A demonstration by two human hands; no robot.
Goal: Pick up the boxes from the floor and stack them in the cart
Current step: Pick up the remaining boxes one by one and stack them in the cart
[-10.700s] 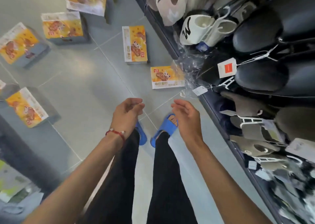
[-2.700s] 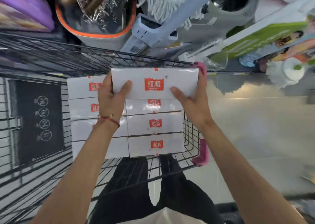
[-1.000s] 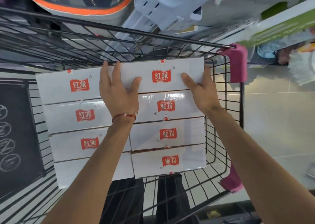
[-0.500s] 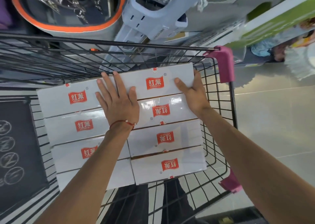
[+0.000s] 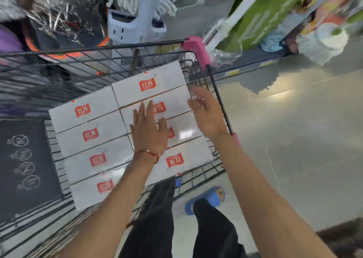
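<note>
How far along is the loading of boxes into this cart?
Done: eight white boxes lie in the cart, two columns of four. In hand: nothing; left hand and right hand are open over them. Left: unclear, since the floor in view shows no boxes.

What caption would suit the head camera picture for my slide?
Left hand and right hand, both open, above white boxes packed in two columns in a wire cart.
</note>
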